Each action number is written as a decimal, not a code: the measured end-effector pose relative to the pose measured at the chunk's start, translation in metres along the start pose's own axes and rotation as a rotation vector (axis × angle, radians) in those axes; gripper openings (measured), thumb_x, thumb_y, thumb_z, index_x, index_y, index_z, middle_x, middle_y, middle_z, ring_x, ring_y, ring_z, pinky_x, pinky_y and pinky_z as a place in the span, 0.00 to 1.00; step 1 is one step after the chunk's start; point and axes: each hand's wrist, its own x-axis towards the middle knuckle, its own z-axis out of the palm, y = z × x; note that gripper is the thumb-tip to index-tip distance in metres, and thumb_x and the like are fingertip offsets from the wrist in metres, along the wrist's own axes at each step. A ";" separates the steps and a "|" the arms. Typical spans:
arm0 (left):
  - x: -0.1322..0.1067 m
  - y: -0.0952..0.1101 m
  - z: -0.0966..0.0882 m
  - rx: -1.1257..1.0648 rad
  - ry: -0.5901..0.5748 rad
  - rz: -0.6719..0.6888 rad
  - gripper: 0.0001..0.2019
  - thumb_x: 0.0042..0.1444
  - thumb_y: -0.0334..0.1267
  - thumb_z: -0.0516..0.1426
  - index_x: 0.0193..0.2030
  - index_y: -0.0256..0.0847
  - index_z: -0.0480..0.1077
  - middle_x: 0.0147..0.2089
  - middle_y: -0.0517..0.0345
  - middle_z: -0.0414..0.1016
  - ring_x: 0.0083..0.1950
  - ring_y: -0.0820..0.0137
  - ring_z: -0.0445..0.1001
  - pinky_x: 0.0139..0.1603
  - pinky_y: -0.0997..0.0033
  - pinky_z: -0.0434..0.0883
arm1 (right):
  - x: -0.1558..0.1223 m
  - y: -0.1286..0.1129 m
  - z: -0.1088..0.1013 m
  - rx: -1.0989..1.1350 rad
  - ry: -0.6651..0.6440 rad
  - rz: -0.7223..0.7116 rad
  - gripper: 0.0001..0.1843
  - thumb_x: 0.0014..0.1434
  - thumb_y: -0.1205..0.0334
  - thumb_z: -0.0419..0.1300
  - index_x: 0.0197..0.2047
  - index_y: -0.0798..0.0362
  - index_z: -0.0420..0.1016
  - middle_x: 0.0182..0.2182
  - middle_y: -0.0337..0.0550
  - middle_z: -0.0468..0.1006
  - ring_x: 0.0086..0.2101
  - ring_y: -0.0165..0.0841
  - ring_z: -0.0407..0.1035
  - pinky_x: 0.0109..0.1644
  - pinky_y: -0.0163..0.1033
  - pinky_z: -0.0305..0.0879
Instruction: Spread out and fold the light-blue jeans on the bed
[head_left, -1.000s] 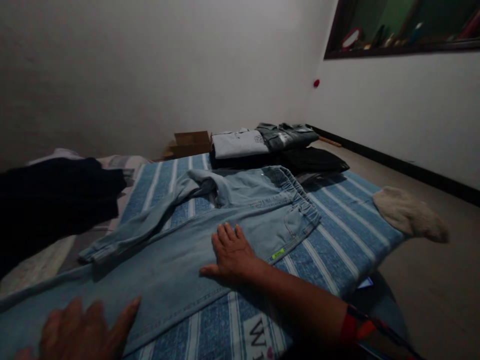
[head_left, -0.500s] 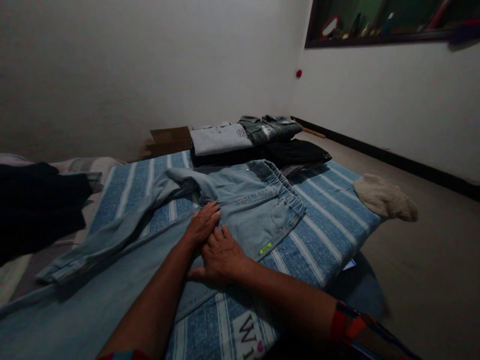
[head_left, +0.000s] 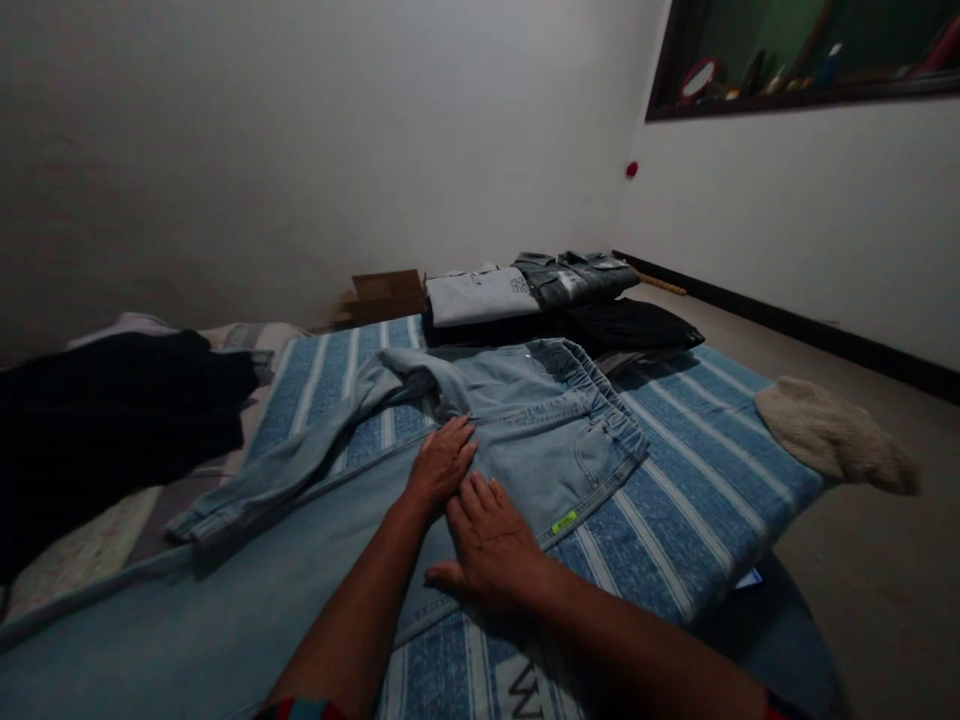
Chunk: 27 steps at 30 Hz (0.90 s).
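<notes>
Light blue jeans with a gathered elastic waistband lie across a blue-and-white striped cloth. Their legs stretch toward the lower left, one partly bunched over itself. My left hand rests flat on the upper leg near the crotch seam. Close beside it, my right hand presses flat on the nearer leg, thumb out to the side. Both hands are open and grip nothing. A small yellow-green tag shows on the side seam, right of my right hand.
Behind the jeans sits a stack of folded clothes, with a grey shirt, a dark denim garment and black clothing. Dark clothes lie at left. A beige knitted item hangs over the right edge. A cardboard box stands behind.
The view has turned slightly left, so everything appears shifted right and a little lower. My hands stay flat at nearly the same place on the jeans.
</notes>
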 end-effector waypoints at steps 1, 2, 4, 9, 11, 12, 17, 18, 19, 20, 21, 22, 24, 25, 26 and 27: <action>-0.001 0.001 0.000 0.007 0.005 0.000 0.21 0.63 0.40 0.45 0.58 0.37 0.66 0.66 0.47 0.61 0.68 0.62 0.55 0.67 0.55 0.53 | -0.001 0.000 0.000 0.004 0.001 0.012 0.45 0.62 0.36 0.49 0.66 0.67 0.52 0.66 0.65 0.47 0.65 0.51 0.37 0.67 0.55 0.37; -0.002 0.002 0.000 0.012 0.008 0.001 0.20 0.63 0.40 0.46 0.58 0.38 0.66 0.66 0.48 0.61 0.68 0.62 0.55 0.67 0.55 0.54 | -0.002 0.000 0.000 0.006 0.007 0.024 0.45 0.62 0.37 0.49 0.66 0.68 0.52 0.66 0.64 0.47 0.65 0.51 0.37 0.67 0.54 0.38; -0.005 0.003 -0.001 0.018 0.014 0.005 0.20 0.63 0.40 0.46 0.58 0.39 0.65 0.66 0.49 0.61 0.68 0.63 0.55 0.66 0.55 0.54 | -0.001 0.004 -0.002 -0.007 0.030 0.048 0.43 0.62 0.38 0.50 0.66 0.68 0.53 0.66 0.63 0.47 0.65 0.50 0.38 0.67 0.53 0.38; -0.011 0.004 0.000 0.055 0.048 0.014 0.20 0.64 0.39 0.45 0.59 0.38 0.64 0.67 0.48 0.60 0.68 0.62 0.55 0.66 0.54 0.54 | 0.000 0.027 -0.006 -0.085 0.089 0.131 0.43 0.62 0.39 0.52 0.65 0.69 0.55 0.66 0.66 0.46 0.65 0.51 0.36 0.68 0.55 0.34; -0.012 0.005 -0.001 0.079 0.059 0.018 0.20 0.64 0.39 0.45 0.59 0.38 0.64 0.67 0.48 0.60 0.68 0.62 0.55 0.66 0.53 0.55 | -0.003 0.037 -0.006 -0.081 0.067 0.154 0.45 0.61 0.37 0.51 0.66 0.69 0.54 0.66 0.66 0.45 0.65 0.51 0.36 0.67 0.56 0.36; -0.013 0.006 -0.001 0.092 0.059 0.016 0.19 0.64 0.39 0.45 0.59 0.38 0.64 0.66 0.47 0.60 0.68 0.61 0.55 0.65 0.53 0.55 | -0.004 0.040 -0.006 -0.073 0.055 0.155 0.46 0.61 0.36 0.50 0.66 0.68 0.53 0.66 0.65 0.45 0.65 0.51 0.36 0.67 0.56 0.36; -0.012 0.027 -0.003 0.177 0.087 -0.071 0.18 0.63 0.34 0.46 0.56 0.35 0.67 0.67 0.42 0.59 0.69 0.57 0.54 0.65 0.50 0.56 | -0.009 0.043 -0.007 -0.042 0.039 0.151 0.46 0.61 0.35 0.48 0.67 0.66 0.51 0.66 0.61 0.42 0.65 0.48 0.35 0.68 0.54 0.36; -0.011 0.033 -0.003 0.180 0.095 -0.076 0.18 0.63 0.33 0.46 0.57 0.35 0.67 0.67 0.42 0.58 0.69 0.57 0.53 0.65 0.50 0.55 | -0.009 0.042 -0.007 -0.036 0.034 0.156 0.46 0.61 0.35 0.49 0.67 0.66 0.51 0.66 0.61 0.42 0.65 0.48 0.35 0.68 0.54 0.36; -0.010 0.039 -0.003 0.172 0.091 -0.065 0.19 0.63 0.34 0.45 0.58 0.34 0.66 0.68 0.42 0.56 0.70 0.57 0.51 0.66 0.50 0.54 | -0.009 0.042 -0.008 -0.029 0.031 0.158 0.47 0.61 0.35 0.48 0.67 0.66 0.50 0.66 0.61 0.42 0.65 0.48 0.34 0.68 0.54 0.36; -0.009 0.044 -0.002 0.155 0.071 -0.046 0.19 0.63 0.34 0.45 0.59 0.35 0.65 0.69 0.43 0.55 0.70 0.58 0.50 0.67 0.51 0.53 | -0.009 0.042 -0.008 -0.023 0.033 0.158 0.47 0.61 0.35 0.48 0.68 0.67 0.49 0.66 0.60 0.41 0.65 0.48 0.35 0.68 0.54 0.36; -0.007 0.048 0.000 0.133 0.034 -0.026 0.20 0.64 0.34 0.45 0.60 0.35 0.64 0.69 0.45 0.55 0.70 0.59 0.50 0.67 0.52 0.53 | -0.009 0.043 -0.006 -0.022 0.038 0.151 0.48 0.60 0.34 0.48 0.68 0.66 0.48 0.66 0.60 0.41 0.65 0.48 0.35 0.68 0.53 0.37; -0.007 0.051 0.001 0.112 -0.011 -0.012 0.21 0.64 0.35 0.45 0.61 0.36 0.63 0.69 0.46 0.55 0.70 0.60 0.50 0.67 0.52 0.53 | -0.009 0.044 -0.003 -0.026 0.051 0.140 0.49 0.60 0.33 0.47 0.68 0.66 0.46 0.66 0.59 0.41 0.65 0.48 0.36 0.68 0.53 0.38; -0.006 0.050 0.003 0.077 -0.087 -0.004 0.22 0.65 0.37 0.44 0.63 0.37 0.61 0.69 0.47 0.54 0.70 0.61 0.50 0.68 0.50 0.52 | -0.008 0.050 0.007 -0.057 0.089 0.101 0.50 0.59 0.31 0.47 0.68 0.65 0.46 0.66 0.58 0.42 0.65 0.48 0.37 0.68 0.53 0.41; -0.007 0.048 0.004 0.065 -0.104 -0.004 0.22 0.65 0.38 0.44 0.64 0.37 0.60 0.69 0.48 0.54 0.70 0.61 0.50 0.68 0.50 0.51 | -0.008 0.054 0.014 -0.086 0.121 0.088 0.50 0.58 0.31 0.47 0.68 0.64 0.48 0.66 0.57 0.43 0.65 0.48 0.38 0.67 0.53 0.42; -0.008 0.045 0.006 0.053 -0.109 -0.001 0.22 0.65 0.39 0.44 0.64 0.38 0.59 0.69 0.49 0.53 0.70 0.61 0.49 0.68 0.50 0.51 | -0.006 0.059 0.023 -0.120 0.152 0.076 0.49 0.58 0.32 0.48 0.68 0.63 0.50 0.66 0.56 0.44 0.65 0.48 0.40 0.67 0.53 0.45; -0.009 0.042 0.007 0.042 -0.105 0.004 0.23 0.65 0.40 0.43 0.65 0.39 0.59 0.70 0.49 0.53 0.70 0.62 0.49 0.68 0.50 0.50 | -0.004 0.064 0.032 -0.157 0.174 0.058 0.47 0.58 0.32 0.50 0.67 0.62 0.52 0.65 0.55 0.47 0.64 0.48 0.42 0.66 0.53 0.47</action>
